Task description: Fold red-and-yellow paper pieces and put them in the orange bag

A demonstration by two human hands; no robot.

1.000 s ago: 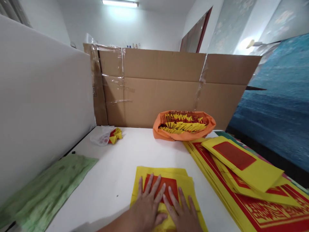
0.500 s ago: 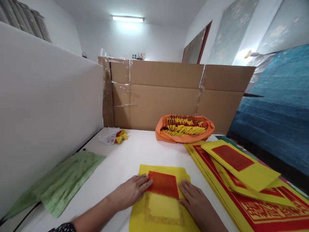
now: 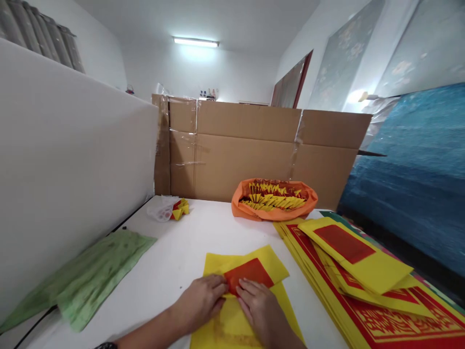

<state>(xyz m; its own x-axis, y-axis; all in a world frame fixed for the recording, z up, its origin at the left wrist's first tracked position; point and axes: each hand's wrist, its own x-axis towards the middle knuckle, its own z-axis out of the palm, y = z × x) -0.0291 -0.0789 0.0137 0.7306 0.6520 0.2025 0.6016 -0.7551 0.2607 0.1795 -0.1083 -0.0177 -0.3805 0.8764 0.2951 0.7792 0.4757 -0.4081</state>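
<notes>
A yellow paper sheet with a red rectangle (image 3: 254, 271) lies turned at an angle on top of other yellow paper (image 3: 286, 308) in front of me. My left hand (image 3: 203, 300) has its fingers curled at the left end of the red rectangle, gripping the sheet's lower edge. Close beside it, my right hand (image 3: 259, 303) pinches that same edge, fingertips together on the red. Both thumbs are partly hidden at the lower edge. Below the hands, a faint brownish square outline shows on the paper underneath.
An orange bag (image 3: 274, 213) full of folded yellow-and-red paper pieces stands at the back. On the right lie stacked red-and-yellow printed papers (image 3: 348, 242). A green cloth (image 3: 98, 271) and a clear plastic bag (image 3: 160, 208) are on the left. Cardboard (image 3: 232, 155) walls the far side.
My right hand has moved left onto the red rectangle, close to my left hand. The top sheet has turned, its right side swinging up, and both hands have gone from flat to gripping.
</notes>
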